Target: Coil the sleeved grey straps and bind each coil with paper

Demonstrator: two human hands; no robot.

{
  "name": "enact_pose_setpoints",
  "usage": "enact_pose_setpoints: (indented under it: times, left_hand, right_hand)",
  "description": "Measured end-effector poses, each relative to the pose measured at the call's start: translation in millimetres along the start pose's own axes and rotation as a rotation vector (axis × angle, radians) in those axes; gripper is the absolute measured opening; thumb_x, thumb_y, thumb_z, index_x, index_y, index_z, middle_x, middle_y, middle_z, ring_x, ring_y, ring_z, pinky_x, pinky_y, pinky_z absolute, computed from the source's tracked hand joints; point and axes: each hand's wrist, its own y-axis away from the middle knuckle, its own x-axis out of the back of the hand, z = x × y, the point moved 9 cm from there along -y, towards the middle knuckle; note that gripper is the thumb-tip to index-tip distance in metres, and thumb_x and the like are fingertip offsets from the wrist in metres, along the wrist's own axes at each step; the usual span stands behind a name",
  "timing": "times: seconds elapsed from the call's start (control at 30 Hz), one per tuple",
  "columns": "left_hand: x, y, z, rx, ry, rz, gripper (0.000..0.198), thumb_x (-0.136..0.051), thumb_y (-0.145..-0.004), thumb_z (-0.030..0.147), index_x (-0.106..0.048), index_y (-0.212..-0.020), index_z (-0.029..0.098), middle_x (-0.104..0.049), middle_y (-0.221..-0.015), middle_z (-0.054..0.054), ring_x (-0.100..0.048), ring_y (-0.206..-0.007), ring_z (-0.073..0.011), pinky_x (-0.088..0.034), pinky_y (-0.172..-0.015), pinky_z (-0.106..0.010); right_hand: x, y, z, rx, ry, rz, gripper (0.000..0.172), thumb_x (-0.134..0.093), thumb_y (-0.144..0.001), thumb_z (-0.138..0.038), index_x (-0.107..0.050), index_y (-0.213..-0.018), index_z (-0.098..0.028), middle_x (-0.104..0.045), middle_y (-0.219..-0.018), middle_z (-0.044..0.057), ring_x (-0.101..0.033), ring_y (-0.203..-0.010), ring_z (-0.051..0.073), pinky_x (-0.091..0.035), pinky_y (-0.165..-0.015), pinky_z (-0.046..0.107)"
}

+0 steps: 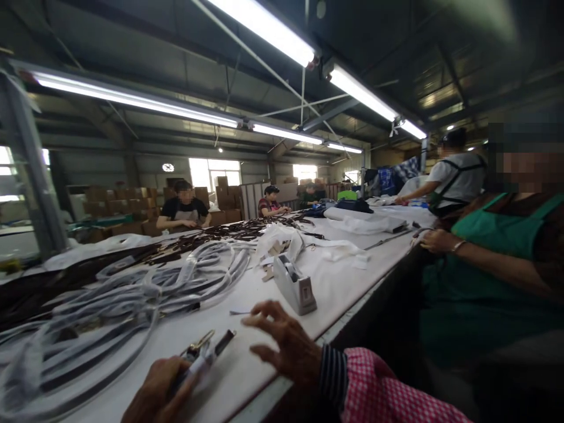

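At the bottom of the head view, my left hand (pixel 161 388) is closed round a dark strap (pixel 224 342), partly wrapped in something pale, with a brass-coloured metal hook (pixel 199 345) sticking out. Part of the strap is hidden by the fingers. My right hand (pixel 288 346) hovers over the table edge with its fingers spread and nothing in them. Just beyond it stands a grey tape dispenser (pixel 294 288). A small pale strip (pixel 239 312) lies near the right fingertips.
Coiled straps in clear plastic (pixel 154 288) spread over the white table (pixel 339 288) on the left. Dark brown straps (pixel 229 231) lie behind them. A co-worker in a green apron (pixel 480 264) stands close on the right; other people work along the table farther off.
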Motion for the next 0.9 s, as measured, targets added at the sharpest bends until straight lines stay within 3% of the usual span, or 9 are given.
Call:
enact_pose_setpoints:
  times: [0.07, 0.13, 0.2, 0.3, 0.4, 0.5, 0.7, 0.9]
  left_hand:
    - [9.6, -13, 8, 0.069, 0.042, 0.055, 0.049, -0.048, -0.088, 0.069, -0.068, -0.087, 0.025, -0.069, -0.090, -0.005, -0.065, -0.089, -0.0293, -0.052, -0.079, -0.039]
    - [13.1, -27, 20, 0.079, 0.056, 0.100, 0.051, -0.049, -0.086, 0.071, -0.067, -0.090, 0.023, -0.068, -0.092, -0.005, -0.064, -0.091, -0.0294, -0.051, -0.081, -0.039]
    - [9.7, -36, 28, 0.057, 0.048, 0.152, 0.054, -0.050, -0.084, 0.073, -0.066, -0.089, 0.022, -0.067, -0.090, -0.006, -0.062, -0.091, -0.0300, -0.051, -0.083, -0.040]
    - [-11.6, -39, 28, 0.021, 0.051, 0.158, 0.052, -0.052, -0.084, 0.072, -0.067, -0.085, 0.022, -0.064, -0.088, -0.007, -0.062, -0.089, -0.0292, -0.052, -0.083, -0.041]
    - [-32.3, -36, 27, -0.031, 0.074, 0.110, 0.043, -0.054, -0.088, 0.064, -0.066, -0.084, 0.023, -0.064, -0.090, -0.005, -0.063, -0.088, -0.0271, -0.052, -0.085, -0.040]
    - [-36.6, -35, 24, -0.013, 0.090, 0.085, 0.040, -0.053, -0.088, 0.062, -0.065, -0.084, 0.024, -0.063, -0.091, -0.005, -0.061, -0.091, -0.0276, -0.051, -0.087, -0.042]
    - [-34.9, -37, 26, 0.063, 0.137, 0.012, 0.043, -0.053, -0.087, 0.065, -0.065, -0.085, 0.023, -0.060, -0.093, -0.006, -0.060, -0.089, -0.0281, -0.049, -0.088, -0.044]
    - [-33.2, -36, 18, 0.111, 0.169, 0.042, 0.042, -0.055, -0.084, 0.063, -0.066, -0.087, 0.023, -0.059, -0.092, -0.006, -0.059, -0.088, -0.0283, -0.047, -0.086, -0.043]
  right_hand:
    - [57, -5, 44, -0.210, -0.048, 0.171, 0.030, -0.062, -0.091, -0.028, -0.066, -0.120, -0.022, -0.057, -0.125, 0.010, -0.054, -0.113, 0.024, -0.048, -0.098, 0.041]
    - [97, 0, 102, -0.567, -0.145, 0.254, 0.017, -0.062, -0.088, -0.028, -0.071, -0.098, -0.018, -0.060, -0.115, 0.009, -0.056, -0.103, 0.021, -0.049, -0.090, 0.037]
    - [114, 2, 138, -0.735, -0.181, 0.203, 0.020, -0.060, -0.088, -0.032, -0.070, -0.088, -0.015, -0.064, -0.102, 0.010, -0.058, -0.090, 0.020, -0.051, -0.074, 0.033]
    - [111, 10, 167, -0.886, -0.253, 0.068, 0.028, -0.062, -0.084, -0.041, -0.069, -0.079, -0.014, -0.066, -0.086, 0.009, -0.058, -0.074, 0.018, -0.046, -0.057, 0.027]
    - [100, 18, 176, -0.962, -0.317, 0.019, 0.029, -0.066, -0.078, -0.043, -0.068, -0.076, -0.014, -0.065, -0.080, 0.007, -0.057, -0.072, 0.016, -0.043, -0.056, 0.024]
    - [96, 20, 181, -1.009, -0.342, 0.066, 0.024, -0.070, -0.071, -0.039, -0.068, -0.075, -0.015, -0.063, -0.078, 0.004, -0.055, -0.073, 0.014, -0.041, -0.057, 0.023]
    - [92, 20, 188, -1.059, -0.381, 0.274, 0.018, -0.069, -0.061, -0.032, -0.064, -0.066, -0.015, -0.060, -0.072, 0.003, -0.053, -0.073, 0.016, -0.042, -0.060, 0.025]
    - [93, 42, 169, -0.972, -0.434, 0.501, 0.024, -0.070, -0.065, -0.038, -0.062, -0.071, -0.017, -0.061, -0.075, 0.001, -0.055, -0.072, 0.013, -0.043, -0.059, 0.022]
